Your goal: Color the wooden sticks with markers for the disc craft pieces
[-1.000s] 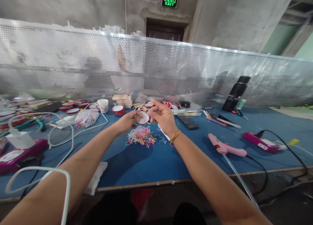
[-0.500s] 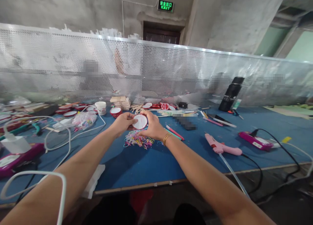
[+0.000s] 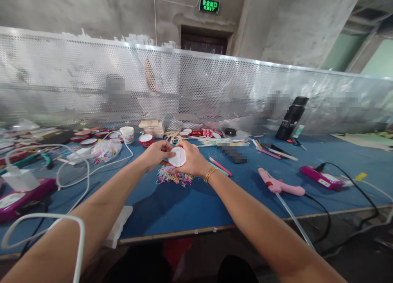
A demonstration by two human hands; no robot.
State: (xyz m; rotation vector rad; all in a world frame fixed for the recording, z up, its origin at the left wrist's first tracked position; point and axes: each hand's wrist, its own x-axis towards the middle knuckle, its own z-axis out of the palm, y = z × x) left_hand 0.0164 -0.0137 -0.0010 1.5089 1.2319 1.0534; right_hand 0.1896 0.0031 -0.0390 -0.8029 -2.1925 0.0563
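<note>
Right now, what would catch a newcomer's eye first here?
Both hands, the left hand and right hand, pinch a round white disc at mid-table, right above a heap of colourful rubber bands. To the right, a pink glue gun lies on the blue table.

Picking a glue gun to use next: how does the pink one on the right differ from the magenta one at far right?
The pink glue gun is pale, lies nearer the table edge, and has a clear glue stick trailing from it. The magenta glue gun is darker, lies farther back, and shows no stick. Both lie flat on the blue table with black cords attached.
</note>
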